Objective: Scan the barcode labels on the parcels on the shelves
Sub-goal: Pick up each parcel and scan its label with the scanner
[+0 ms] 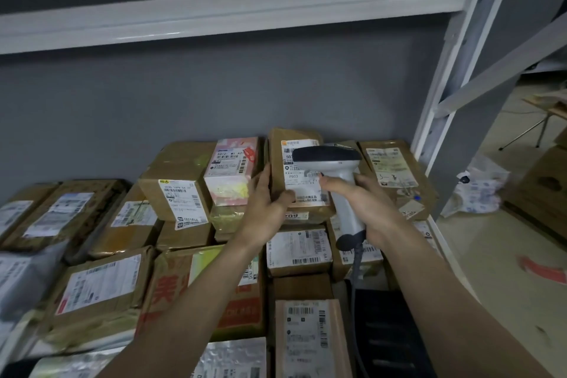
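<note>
A brown cardboard parcel stands tilted up at the back of the shelf, its white barcode label facing me. My left hand grips its lower left edge, thumb on the label. A grey handheld barcode scanner is held by its handle in my right hand, its head directly in front of the label's upper part. The scanner's cable hangs down from the handle.
Several labelled cardboard parcels cover the shelf around it, including a pink-and-white box. A white shelf beam runs overhead and an upright post stands at the right. Boxes and bags lie on the floor beyond.
</note>
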